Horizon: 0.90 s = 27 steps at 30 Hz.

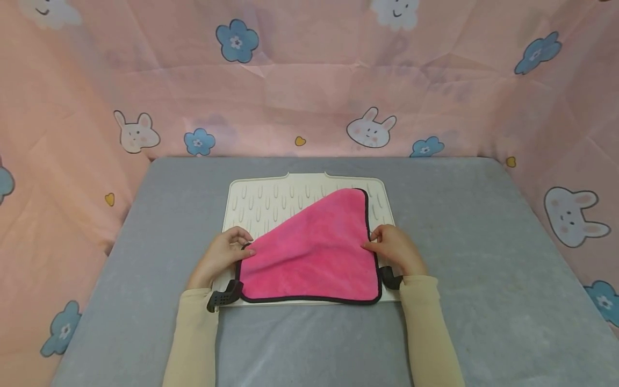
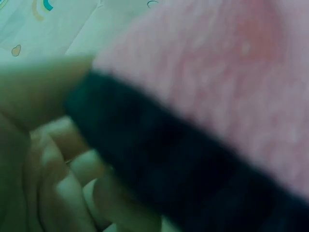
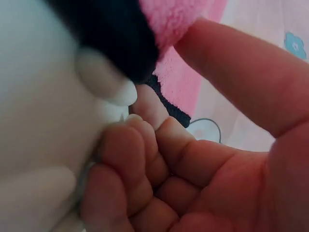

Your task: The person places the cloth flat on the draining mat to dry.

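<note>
A pink plush cleaning cloth (image 1: pixel 309 247) with a black border lies over a cream ridged board (image 1: pixel 256 207). Its upper left edge runs slantwise, and creases cross its middle. My left hand (image 1: pixel 222 255) pinches the cloth's left corner between thumb and fingers; in the left wrist view the black border (image 2: pixel 159 140) fills the foreground, blurred. At the right edge, my right hand (image 1: pixel 394 248) pinches the cloth, thumb on top. The right wrist view shows the curled fingers (image 3: pixel 120 150) beside the board's pale raised ridges (image 3: pixel 104 79). The cloth hides much of the board's front part.
The board rests on a grey cloth-covered table (image 1: pixel 483 242). A pink curtain (image 1: pixel 309 86) with bunnies and flowers hangs behind and at both sides. Black wrist mounts (image 1: pixel 226 295) sit at both wrists, close to the cloth's front corners.
</note>
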### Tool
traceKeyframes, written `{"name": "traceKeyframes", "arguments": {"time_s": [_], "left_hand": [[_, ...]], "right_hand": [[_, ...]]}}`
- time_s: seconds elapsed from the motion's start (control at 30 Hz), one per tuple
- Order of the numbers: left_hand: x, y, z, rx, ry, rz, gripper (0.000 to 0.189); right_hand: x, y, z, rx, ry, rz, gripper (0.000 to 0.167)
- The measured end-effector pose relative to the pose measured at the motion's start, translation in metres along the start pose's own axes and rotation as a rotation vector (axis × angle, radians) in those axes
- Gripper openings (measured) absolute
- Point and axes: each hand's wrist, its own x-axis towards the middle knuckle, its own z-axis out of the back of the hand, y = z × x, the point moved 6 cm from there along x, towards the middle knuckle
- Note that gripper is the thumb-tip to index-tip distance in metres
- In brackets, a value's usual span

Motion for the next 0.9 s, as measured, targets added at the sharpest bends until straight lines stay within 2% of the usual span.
{"name": "traceKeyframes", "arguments": {"time_s": [0.13, 0.23, 0.33, 0.4, 0.57, 0.73, 0.9], "left_hand": [[-0.001, 0.0, 0.0, 0.004, 0.01, 0.038, 0.024], [0.0, -0.001, -0.001, -0.032, -0.021, 0.042, 0.028], [0.001, -0.002, -0.002, -0.082, -0.036, 0.038, 0.028], [0.001, -0.002, -0.004, -0.129, -0.023, 0.046, 0.025], [0.001, -0.003, -0.004, -0.235, -0.007, 0.044, 0.025], [0.002, -0.004, 0.002, -0.276, -0.087, 0.032, 0.024], [0.001, -0.005, 0.006, -0.31, -0.162, 0.036, 0.024]], "right_hand": [[-0.003, 0.0, -0.001, 0.033, 0.041, -0.021, 0.026], [-0.004, 0.0, -0.002, 0.061, 0.076, -0.016, 0.024], [-0.004, 0.001, -0.004, 0.057, 0.112, 0.017, 0.023], [-0.004, 0.001, -0.004, 0.061, 0.127, 0.035, 0.023], [-0.003, -0.006, -0.004, 0.169, 0.131, 0.013, 0.022], [-0.003, -0.015, -0.001, 0.277, 0.097, -0.022, 0.02], [-0.003, -0.015, 0.004, 0.278, 0.047, -0.017, 0.018]]}}
